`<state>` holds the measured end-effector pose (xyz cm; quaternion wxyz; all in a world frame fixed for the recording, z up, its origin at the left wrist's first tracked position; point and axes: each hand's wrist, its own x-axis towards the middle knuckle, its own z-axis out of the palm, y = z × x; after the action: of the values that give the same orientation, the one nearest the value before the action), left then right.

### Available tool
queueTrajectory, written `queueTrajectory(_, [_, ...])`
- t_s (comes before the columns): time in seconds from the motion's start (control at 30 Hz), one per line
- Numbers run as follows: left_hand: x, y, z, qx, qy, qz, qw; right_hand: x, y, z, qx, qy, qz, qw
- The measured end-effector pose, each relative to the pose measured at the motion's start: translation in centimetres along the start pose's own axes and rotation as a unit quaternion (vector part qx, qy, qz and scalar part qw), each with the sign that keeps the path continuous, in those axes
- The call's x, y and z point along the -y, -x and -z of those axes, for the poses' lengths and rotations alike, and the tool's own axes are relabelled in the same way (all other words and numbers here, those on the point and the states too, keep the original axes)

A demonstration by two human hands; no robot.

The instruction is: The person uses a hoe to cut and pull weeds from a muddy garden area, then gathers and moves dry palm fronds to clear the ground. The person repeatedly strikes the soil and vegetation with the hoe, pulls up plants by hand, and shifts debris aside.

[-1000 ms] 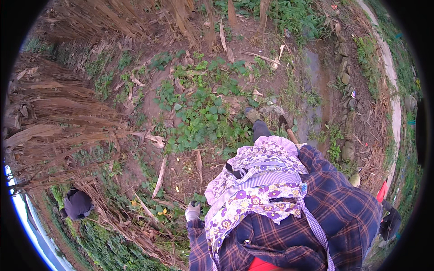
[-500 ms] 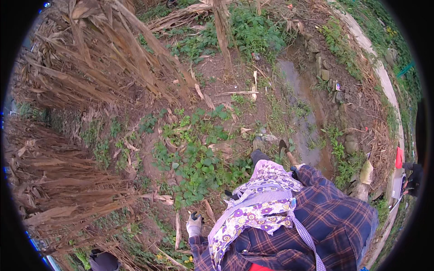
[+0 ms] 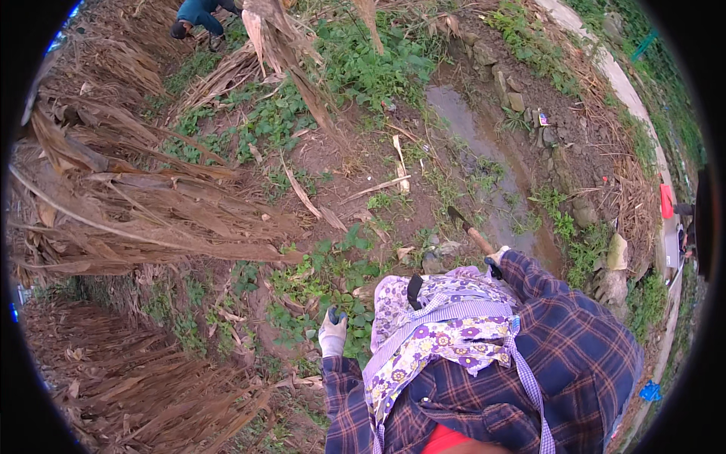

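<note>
My right hand (image 3: 497, 259), in a pale glove with dark fingers, is wrapped round the wooden handle of a sickle (image 3: 469, 231). Its short dark blade points away from me, to the far left, over bare soil beside a wet ditch. My left hand (image 3: 333, 333), in a pale glove with dark blue fingertips, hangs over low green plants (image 3: 291, 310). Its fingers are loosely bent and apart, with nothing visible in them. A purple flowered apron (image 3: 439, 333) over plaid sleeves covers my front.
Dry corn stalks (image 3: 189, 219) lean in bundles on the left. A muddy water ditch (image 3: 499, 181) runs along the right, edged by stones (image 3: 514, 102) and a pale path (image 3: 635, 98). A person in blue (image 3: 200, 19) bends at the far left. Another person's dark sleeve (image 3: 684, 209) shows at far right.
My view has shifted, bringing the person in blue into sight. The sickle has swung forward and left. My left hand has moved forward, and more of the nearer stalk bundle shows.
</note>
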<state>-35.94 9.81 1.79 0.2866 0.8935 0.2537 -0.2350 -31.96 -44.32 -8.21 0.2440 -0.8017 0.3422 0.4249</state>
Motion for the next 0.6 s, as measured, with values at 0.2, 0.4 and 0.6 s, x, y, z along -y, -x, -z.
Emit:
queueTrajectory(0.2, [-0.5,-5.3,2.0,0.084,-0.020,-0.019,0.996,4.4,-2.2,2.4,0.042,-0.093,-0.097,0.990])
queueTrajectory(0.4, [-9.7,-17.1,4.2,0.078,0.002,-0.190,0.979,1.8,-5.1,1.5,-0.015,-0.151,-0.122,0.981])
queueTrajectory(0.6, [-33.5,-22.9,7.0,0.152,-0.082,-0.323,0.930,5.4,0.8,6.4,0.036,-0.177,-0.180,0.967])
